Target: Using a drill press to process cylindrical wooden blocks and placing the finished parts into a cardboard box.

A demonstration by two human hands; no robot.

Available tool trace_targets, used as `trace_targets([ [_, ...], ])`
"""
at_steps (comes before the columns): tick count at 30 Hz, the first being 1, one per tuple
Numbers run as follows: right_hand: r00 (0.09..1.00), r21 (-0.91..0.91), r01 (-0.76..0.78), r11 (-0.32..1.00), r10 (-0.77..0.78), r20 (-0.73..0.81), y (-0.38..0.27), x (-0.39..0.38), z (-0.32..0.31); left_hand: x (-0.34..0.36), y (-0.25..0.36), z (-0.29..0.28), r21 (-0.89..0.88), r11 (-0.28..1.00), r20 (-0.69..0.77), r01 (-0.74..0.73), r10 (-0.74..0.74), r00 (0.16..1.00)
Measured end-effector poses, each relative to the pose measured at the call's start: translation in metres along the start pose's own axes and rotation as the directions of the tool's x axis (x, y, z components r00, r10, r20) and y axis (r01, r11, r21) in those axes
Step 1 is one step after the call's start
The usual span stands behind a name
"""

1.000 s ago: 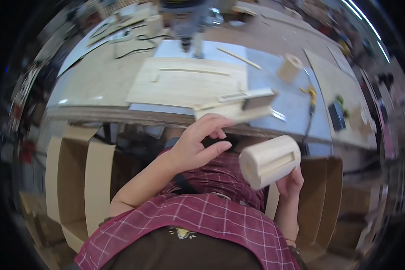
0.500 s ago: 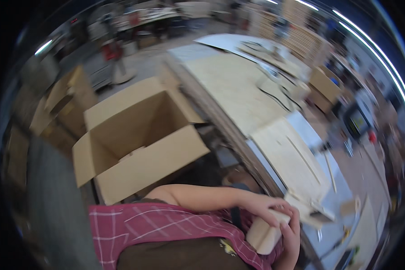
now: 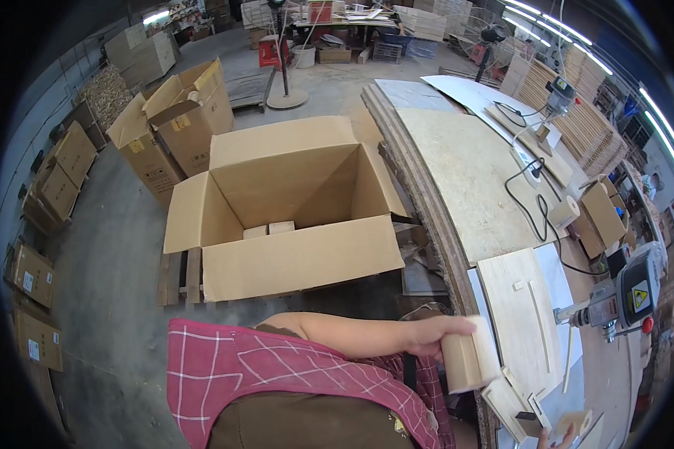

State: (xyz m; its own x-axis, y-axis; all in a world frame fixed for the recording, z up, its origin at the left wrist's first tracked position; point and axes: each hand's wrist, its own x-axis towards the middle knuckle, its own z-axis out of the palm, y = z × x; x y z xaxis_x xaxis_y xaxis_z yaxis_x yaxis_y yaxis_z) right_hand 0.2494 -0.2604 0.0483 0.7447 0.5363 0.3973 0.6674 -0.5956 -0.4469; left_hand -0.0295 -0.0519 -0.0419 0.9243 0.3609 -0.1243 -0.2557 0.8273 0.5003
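My left hand (image 3: 434,333) grips the upper end of a pale wooden cylinder (image 3: 468,363) beside the bench edge. At the lower right, my right hand (image 3: 558,436) has its fingers apart at a short wooden block (image 3: 579,420) on the bench; most of that hand is out of frame. A slotted wooden jig (image 3: 511,404) lies just right of the held cylinder. Behind it is a pale board (image 3: 505,292) with strips on it.
An open cardboard box (image 3: 299,254) with two wooden pieces inside stands left of the long bench (image 3: 442,165). More cartons (image 3: 191,135) stand farther back and along the left (image 3: 60,179). A drill machine (image 3: 618,299), black cables and a power strip are on the bench.
The view has swung left toward the boxes. The cylinder has passed from my right hand to both hands, then to my left alone. My right hand has moved to the bench's block.
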Motion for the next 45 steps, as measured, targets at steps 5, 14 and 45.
trace_targets([
  [5, 0.879, -0.053, 0.061, 0.997, -0.028, 0.476, 0.08, 0.024, 0.023, 0.007, 0.013, -0.005, 0.22, 0.956, -0.057, -0.197, 0.214, 0.975],
  [14, 0.97, 0.26, -0.142, 0.955, 0.082, 0.23, 0.096, 0.01, 0.025, 0.046, 0.023, -0.006, 0.461, 0.863, -0.3, -0.209, 0.373, 0.878],
  [45, 0.945, 0.818, -0.207, 0.537, -0.106, 0.309, 0.052, 0.004, 0.107, 0.086, 0.052, 0.016, 0.617, 0.775, -0.456, 0.14, 0.206, 0.866],
])
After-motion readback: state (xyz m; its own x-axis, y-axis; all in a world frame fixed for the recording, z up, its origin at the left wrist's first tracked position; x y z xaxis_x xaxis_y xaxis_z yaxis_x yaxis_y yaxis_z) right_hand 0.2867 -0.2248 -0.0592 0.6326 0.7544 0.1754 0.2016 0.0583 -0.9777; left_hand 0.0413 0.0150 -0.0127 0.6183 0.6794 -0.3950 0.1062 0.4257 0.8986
